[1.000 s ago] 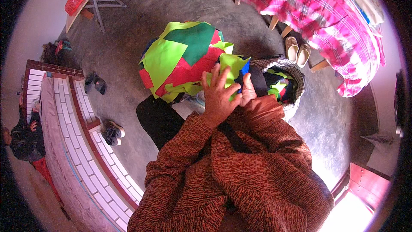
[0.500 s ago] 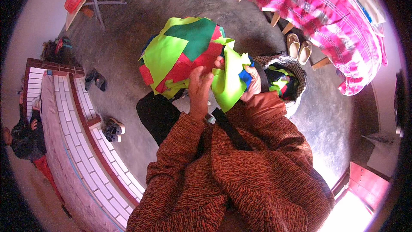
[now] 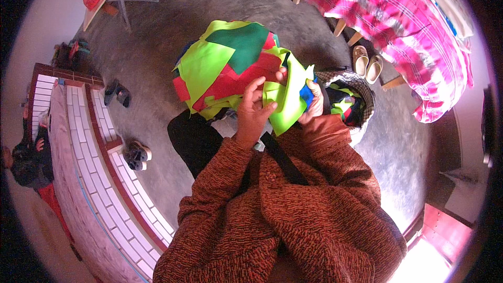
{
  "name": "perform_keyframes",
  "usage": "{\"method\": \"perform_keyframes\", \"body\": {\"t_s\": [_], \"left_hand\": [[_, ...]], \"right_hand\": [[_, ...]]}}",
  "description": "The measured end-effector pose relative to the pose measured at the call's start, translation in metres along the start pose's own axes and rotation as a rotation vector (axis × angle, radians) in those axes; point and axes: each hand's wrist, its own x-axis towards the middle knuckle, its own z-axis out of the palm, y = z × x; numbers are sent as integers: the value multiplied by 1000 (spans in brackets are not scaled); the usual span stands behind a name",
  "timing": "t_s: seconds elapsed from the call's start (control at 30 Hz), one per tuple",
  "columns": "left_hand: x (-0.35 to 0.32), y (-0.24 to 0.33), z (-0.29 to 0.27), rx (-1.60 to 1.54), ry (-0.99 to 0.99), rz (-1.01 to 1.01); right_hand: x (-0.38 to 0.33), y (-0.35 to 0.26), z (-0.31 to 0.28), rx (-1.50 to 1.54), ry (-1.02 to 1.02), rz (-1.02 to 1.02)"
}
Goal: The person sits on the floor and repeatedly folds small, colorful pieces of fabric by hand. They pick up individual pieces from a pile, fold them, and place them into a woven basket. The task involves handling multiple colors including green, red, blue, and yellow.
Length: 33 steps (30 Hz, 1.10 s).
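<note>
Bright yellow-green cloth point(image 3: 285, 107) is bunched in front of me, with a blue piece point(image 3: 306, 93) beside it. My right hand point(image 3: 314, 104) grips these pieces, its thumb on the near side; fingertips show past the cloth's far edge. At the cloth's left side is my left hand point(image 3: 252, 115), its thumb and fingers apart and the thumb close to the cloth's edge. Just beyond lies a large heap of scraps, with a green piece point(image 3: 243, 47), a red piece point(image 3: 230, 84) and a yellow-green piece point(image 3: 207, 65) on top. What supports the heap is hidden.
A checked bag point(image 3: 369, 97) with more scraps stands at my right. Pale shoes point(image 3: 360, 62) sit by a table under a pink plaid cloth point(image 3: 387, 26). Dark shoes point(image 3: 137, 156) lie left, beside a white-tiled platform point(image 3: 97, 173). Another person point(image 3: 34, 165) is at the far left.
My left hand has shifted slightly right toward the yellow-green cloth, its thumb now nearer the edge. The right hand keeps its grip. The whole view has shifted a little.
</note>
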Motion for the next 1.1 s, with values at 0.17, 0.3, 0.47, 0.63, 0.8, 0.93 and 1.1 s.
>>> {"method": "perform_keyframes", "body": {"t_s": [0.17, 0.3, 0.47, 0.63, 0.8, 0.93, 1.1], "left_hand": [[-1, -8, 0, 10, -4, 18], [-3, -11, -1, 41, 7, 13], [-5, -13, -7, 390, 72, -40], [-3, -36, -7, 398, 76, -6], [-1, -17, -1, 377, 50, -35], [-5, -27, -6, 515, 46, 90], [-8, -10, 0, 590, 76, 187]], "right_hand": [[0, 1, -3, 16, -33, -16], [-3, -1, 4, 6, -29, 7], [-7, 4, 4, -82, -26, 52], [-2, 1, 1, -214, -121, -21], [-5, 6, 4, -95, -2, 39], [-5, 8, 11, -120, -65, 177], [-5, 9, -17, -242, 196, 87]]}}
